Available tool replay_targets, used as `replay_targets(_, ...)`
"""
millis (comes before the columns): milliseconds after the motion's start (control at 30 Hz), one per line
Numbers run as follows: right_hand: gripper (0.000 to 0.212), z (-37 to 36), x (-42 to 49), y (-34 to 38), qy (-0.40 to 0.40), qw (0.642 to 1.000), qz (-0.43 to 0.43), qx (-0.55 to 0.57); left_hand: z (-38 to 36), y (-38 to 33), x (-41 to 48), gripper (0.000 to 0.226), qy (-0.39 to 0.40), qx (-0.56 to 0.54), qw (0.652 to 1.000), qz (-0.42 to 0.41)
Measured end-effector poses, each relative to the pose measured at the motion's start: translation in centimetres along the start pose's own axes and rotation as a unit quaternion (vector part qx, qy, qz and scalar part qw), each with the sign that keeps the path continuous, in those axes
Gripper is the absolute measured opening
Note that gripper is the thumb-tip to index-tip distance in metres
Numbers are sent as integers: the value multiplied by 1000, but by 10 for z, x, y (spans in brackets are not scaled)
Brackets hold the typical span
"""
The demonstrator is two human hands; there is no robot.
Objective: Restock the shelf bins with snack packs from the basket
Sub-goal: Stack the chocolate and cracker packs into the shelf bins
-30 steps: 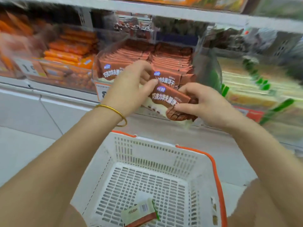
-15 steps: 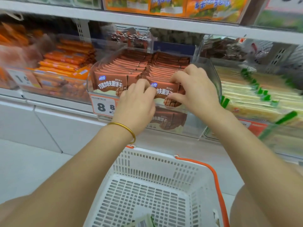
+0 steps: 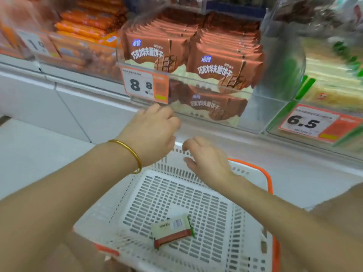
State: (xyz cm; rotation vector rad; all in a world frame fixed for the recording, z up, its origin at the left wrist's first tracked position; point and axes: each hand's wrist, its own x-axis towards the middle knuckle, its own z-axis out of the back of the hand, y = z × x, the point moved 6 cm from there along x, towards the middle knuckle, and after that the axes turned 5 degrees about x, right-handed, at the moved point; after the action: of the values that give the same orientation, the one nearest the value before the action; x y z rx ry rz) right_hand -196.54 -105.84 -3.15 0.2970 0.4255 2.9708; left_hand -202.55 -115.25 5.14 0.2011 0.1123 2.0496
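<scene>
Half a second ago both hands were up in the clear bin [image 3: 275,107], pressing a brown snack pack into the front row. They have since dropped out of it. The left hand [image 3: 151,132], with a gold bracelet [image 3: 129,154] on its wrist, hangs just below the 8.8 price tag [image 3: 145,85]. The right hand [image 3: 208,160] is over the far rim of the basket [image 3: 169,169]. Both hold nothing, fingers loosely curled. The brown snack packs [image 3: 196,54] stand in two full rows in the bin. One green-edged pack [image 3: 172,230] lies flat on the basket floor. The shelf [image 3: 78,77] also carries orange packs [image 3: 88,26] on the left and yellow-green packs [image 3: 334,71] on the right, above a 6.5 tag [image 3: 312,122]. Below is a pale tiled floor [image 3: 29,154].
</scene>
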Motion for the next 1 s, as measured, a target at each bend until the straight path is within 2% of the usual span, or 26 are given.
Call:
replay_targets(67,32,-83,-16,-12,204,979,-10,-7,-39,-7,-16,37,147,47,986,-54)
replay_targets(133,38,-161,-45,-21,340,940,-7,-12,-68,-16,-32,40,226,73,965,-108)
replay_targets(200,48,-221,-76,-28,417,908,-4,-32,-90,-21,-44,42,264,69,953,-128)
replay_targets(267,63,-262,-105,-31,451,890,23,-64,-105,-22,-52,43,292,58,946,-127)
replay_targets(367,77,-289,-131,-30,446,885,66,-117,-118,-22,-59,40,309,52,942,-121)
replay_targets(467,56,-297,-125,-29,391,906,75,-143,-126,-21,-62,38,329,51,935,-118)
replay_targets(600,38,-298,-110,-36,445,889,67,-85,-125,-21,-52,36,343,50,931,-113)
replay_targets(667,23,-285,-95,-41,438,896,43,-59,-122,-20,-44,37,335,46,935,-106)
replay_targets(733,16,-270,-84,-50,438,898,-30,17,-118,-19,-35,38,328,44,938,-98)
replay_targets(833,18,-229,-65,-59,411,889,-129,154,-106,-21,-24,40,324,41,941,-88)
replay_targets(1000,17,-119,-36,-55,338,880,-165,291,-84,-19,-5,45,307,24,950,-50)
